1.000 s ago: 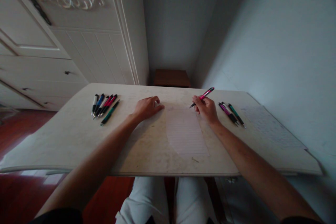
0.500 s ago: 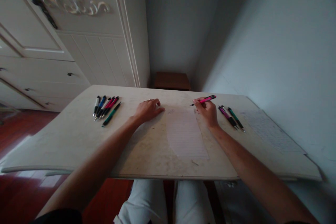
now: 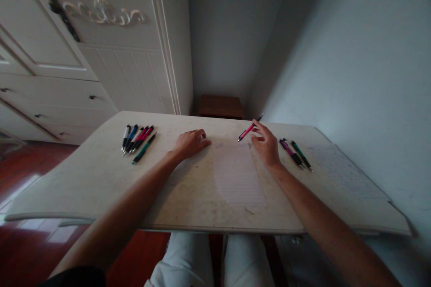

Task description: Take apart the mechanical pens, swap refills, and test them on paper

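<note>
My right hand holds a pink and black pen between its fingertips, slanted above the top right corner of a lined sheet. The pen's pink end points down to the left and its dark end up to the right. A few small scribbled marks show at the sheet's top left. Resting on the table just left of the sheet is my left hand, with nothing in it; its thumb is stretched towards the paper and apart from the bent fingers.
Several pens lie grouped on the table's left side, a green pen beside them. More pens lie right of my right hand. A written-on sheet lies near the right wall. Behind the table stands a brown wooden piece.
The pink pen has turned over in my right hand: its dark end pointed down-left before and now points up-right. My right fingers have shifted on it. My left hand stays in place.
</note>
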Motion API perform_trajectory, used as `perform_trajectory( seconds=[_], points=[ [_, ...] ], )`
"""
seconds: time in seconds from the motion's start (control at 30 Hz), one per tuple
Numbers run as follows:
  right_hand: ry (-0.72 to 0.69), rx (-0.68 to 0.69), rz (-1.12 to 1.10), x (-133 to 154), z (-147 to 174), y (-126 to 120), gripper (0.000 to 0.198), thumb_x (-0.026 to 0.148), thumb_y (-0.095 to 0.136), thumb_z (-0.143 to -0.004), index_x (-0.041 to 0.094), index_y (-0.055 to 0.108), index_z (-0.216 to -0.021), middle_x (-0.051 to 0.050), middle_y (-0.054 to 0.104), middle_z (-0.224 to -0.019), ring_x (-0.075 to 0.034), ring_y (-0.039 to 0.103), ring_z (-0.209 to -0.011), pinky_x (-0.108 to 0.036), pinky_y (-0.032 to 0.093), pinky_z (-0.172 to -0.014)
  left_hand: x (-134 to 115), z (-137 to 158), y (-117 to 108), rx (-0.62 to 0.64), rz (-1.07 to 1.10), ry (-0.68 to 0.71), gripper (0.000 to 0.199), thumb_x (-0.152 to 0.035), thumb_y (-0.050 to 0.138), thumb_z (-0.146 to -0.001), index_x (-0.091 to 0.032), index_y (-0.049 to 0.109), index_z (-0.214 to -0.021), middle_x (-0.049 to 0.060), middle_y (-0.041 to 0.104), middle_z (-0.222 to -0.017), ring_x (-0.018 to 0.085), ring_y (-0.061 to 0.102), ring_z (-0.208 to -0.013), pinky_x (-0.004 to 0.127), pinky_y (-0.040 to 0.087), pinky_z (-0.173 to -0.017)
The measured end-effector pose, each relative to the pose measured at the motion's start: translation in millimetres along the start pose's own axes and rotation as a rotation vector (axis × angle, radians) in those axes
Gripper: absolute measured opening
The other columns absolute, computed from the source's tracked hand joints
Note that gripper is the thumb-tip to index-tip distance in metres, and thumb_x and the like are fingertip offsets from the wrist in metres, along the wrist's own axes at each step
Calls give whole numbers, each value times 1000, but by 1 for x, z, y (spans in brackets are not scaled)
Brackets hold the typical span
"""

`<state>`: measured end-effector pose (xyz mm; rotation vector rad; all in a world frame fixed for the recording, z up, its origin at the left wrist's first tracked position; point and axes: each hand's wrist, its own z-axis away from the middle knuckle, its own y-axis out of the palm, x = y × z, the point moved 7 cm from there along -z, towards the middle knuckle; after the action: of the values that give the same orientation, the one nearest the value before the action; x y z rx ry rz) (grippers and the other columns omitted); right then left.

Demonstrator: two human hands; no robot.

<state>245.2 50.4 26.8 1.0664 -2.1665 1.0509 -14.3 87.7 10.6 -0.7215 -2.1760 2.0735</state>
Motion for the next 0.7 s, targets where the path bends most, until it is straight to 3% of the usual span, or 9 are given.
perform_trajectory(
  seconds=[0.27,0.4,0.53,0.7],
  points=[
    [48,-31,-73,-6,1,-1,51,24,56,-84,25,54,-135,-13,61,-132,-24,67,-106,-35,58,-77,0,0,0,-2,1,-2,39,-55,50,-88,-22,64,-103,6,71,-92,22,64,-84,29,42,-68],
    [102,-46,-210,-6,2,-1,41,33,63,-84,21,57,-123,-12,72,-112,-23,70,-100,-38,56,-85,0,0,0,2,4,-1,39,-55,50,-88,-22,63,-103,6,71,-92,22,65,-84,29,41,-67],
    [154,-21,-242,-1,4,1,32,43,69,-79,20,60,-99,-8,75,-85,-23,73,-81,-35,57,-75,-1,1,-1,-3,4,-1,39,-54,51,-88,-21,63,-104,6,71,-92,23,65,-83,30,41,-67],
    [215,104,-308,6,9,10,30,49,62,-82,21,52,-89,-2,70,-66,-18,69,-59,-30,55,-57,-2,1,-2,5,2,0,36,-52,51,-88,-22,64,-104,6,71,-94,23,65,-86,30,42,-70]
  ],
)
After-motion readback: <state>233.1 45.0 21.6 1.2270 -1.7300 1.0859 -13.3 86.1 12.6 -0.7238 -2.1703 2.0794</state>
